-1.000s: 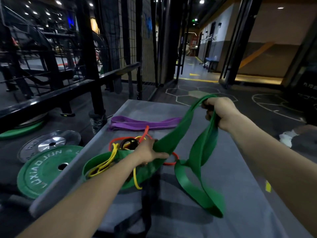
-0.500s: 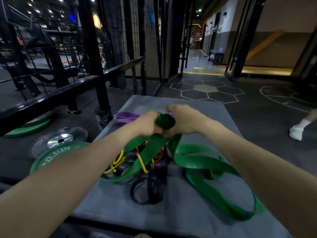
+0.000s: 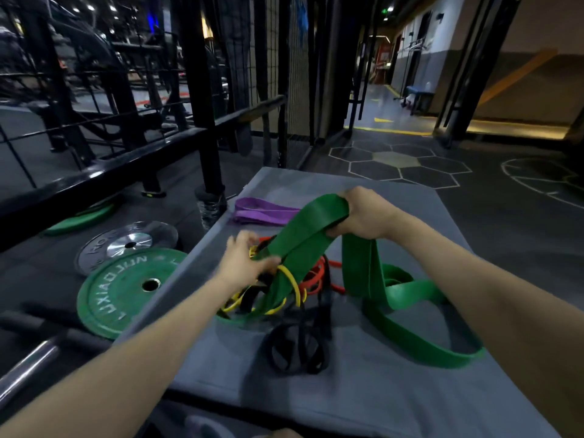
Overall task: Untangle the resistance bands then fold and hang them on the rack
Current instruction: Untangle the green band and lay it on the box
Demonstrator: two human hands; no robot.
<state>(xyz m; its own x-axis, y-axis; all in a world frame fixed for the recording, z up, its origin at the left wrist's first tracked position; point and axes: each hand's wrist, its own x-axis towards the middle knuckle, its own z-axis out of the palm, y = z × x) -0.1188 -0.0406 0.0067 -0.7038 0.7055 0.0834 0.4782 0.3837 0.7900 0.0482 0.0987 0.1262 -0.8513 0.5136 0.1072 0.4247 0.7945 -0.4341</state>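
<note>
Above a gray mat [image 3: 395, 390], the right hand [image 3: 363, 216] grips the folded top of a wide green band [image 3: 363, 279], fingers curled round it. The left hand [image 3: 243, 263], blurred, pinches the same band lower down, beside a tangle of yellow band [image 3: 292, 278], orange band [image 3: 319, 279] and black band [image 3: 297, 352]. A purple band [image 3: 262, 211] lies beyond.

Your counter [image 3: 395, 396] is a flat grey padded slab. On it lie a folded purple flat rubber band [image 3: 262, 211] at the far left, a tangle of thin yellow [image 3: 292, 281], orange-red [image 3: 319, 276] and black [image 3: 297, 352] bands mid-surface, and the wide green band [image 3: 407, 330] — its loop sprawls toward the right edge.
</note>
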